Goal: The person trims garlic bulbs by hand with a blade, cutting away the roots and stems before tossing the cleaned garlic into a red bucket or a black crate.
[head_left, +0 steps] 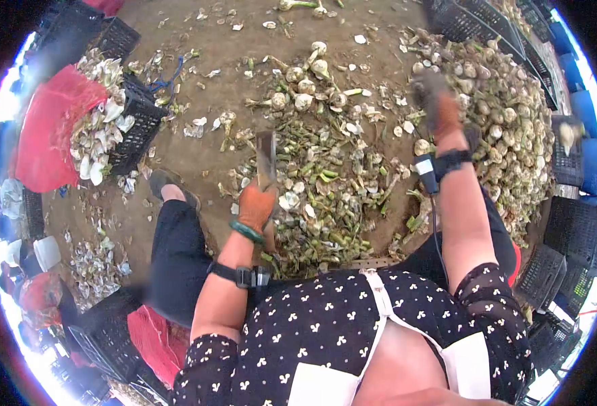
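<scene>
Left hand (256,203), orange-gloved, fist clamped on the handle of a cleaver (266,159); the blade stands upright over a litter of cut stems (325,196) mid-ground (197,40). Right hand (437,101), gloved and motion-blurred, is over the near edge of the garlic heap (508,128) at the ground's right side; cannot tell whether its fingers are parted or closed. Black crate (136,122) of skins sits at the left.

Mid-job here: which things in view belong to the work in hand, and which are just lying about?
In use:
- left hand gripping the cleaver
- right hand, blurred, at the garlic pile
- cut stems heaped beside the blade

Lying about:
- crate of husks
- red sack
- black crates at top right
- loose husks on the ground
</scene>
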`<action>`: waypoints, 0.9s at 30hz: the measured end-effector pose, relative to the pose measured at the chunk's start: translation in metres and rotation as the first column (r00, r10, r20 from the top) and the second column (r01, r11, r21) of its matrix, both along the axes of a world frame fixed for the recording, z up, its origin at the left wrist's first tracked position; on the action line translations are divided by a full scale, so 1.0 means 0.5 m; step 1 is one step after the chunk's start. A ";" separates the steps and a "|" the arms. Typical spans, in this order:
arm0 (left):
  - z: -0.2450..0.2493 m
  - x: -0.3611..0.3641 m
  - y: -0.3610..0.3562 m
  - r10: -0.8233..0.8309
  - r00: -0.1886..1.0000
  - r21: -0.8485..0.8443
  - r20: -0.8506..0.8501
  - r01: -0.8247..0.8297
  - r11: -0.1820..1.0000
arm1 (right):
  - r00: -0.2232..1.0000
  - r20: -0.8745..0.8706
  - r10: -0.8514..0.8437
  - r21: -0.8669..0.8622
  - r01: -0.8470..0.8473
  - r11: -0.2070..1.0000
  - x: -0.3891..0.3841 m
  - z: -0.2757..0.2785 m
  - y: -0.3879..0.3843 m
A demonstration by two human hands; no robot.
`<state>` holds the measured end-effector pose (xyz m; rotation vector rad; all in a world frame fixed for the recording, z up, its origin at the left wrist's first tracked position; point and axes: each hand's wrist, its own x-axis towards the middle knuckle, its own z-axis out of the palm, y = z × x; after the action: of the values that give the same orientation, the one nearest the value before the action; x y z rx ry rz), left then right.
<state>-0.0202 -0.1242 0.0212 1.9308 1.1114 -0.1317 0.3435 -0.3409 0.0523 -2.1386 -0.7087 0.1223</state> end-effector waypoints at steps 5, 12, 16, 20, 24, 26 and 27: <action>0.020 -0.008 0.011 0.093 0.996 -0.109 0.014 -0.091 0.990 | 0.992 -0.070 0.101 -0.753 -0.119 0.648 -0.063 -0.139 0.225; 0.020 0.002 0.005 0.049 0.999 -0.144 0.016 -0.046 0.988 | 0.927 -0.101 0.361 -0.857 -0.266 0.442 -0.057 -0.229 0.299; -0.004 0.003 -0.005 -0.020 0.998 -0.117 0.052 0.026 0.993 | 0.922 -0.041 0.385 -0.932 -0.174 0.319 -0.103 -0.169 0.276; -0.020 0.004 -0.008 0.024 0.991 -0.027 0.128 -0.021 0.999 | 0.977 -0.190 0.098 -0.342 -0.160 0.926 -0.195 -0.150 0.213; 0.019 0.033 -0.035 -0.205 0.961 0.614 0.183 0.051 0.788 | 0.836 -0.399 0.378 0.145 -0.349 0.926 -0.264 -0.175 0.163; 0.088 0.056 -0.049 -0.310 0.933 0.688 0.184 0.103 0.718 | 0.724 -0.579 0.374 0.256 -0.274 0.927 -0.328 -0.079 0.173; 0.108 0.063 -0.057 -0.407 0.896 0.751 0.179 0.143 0.645 | 0.742 -0.486 0.462 0.202 -0.419 0.885 -0.330 -0.083 0.172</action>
<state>0.0112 -0.1529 0.0753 2.7021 0.6465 0.5484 0.1783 -0.2550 0.0109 -1.6964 -0.8543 0.8886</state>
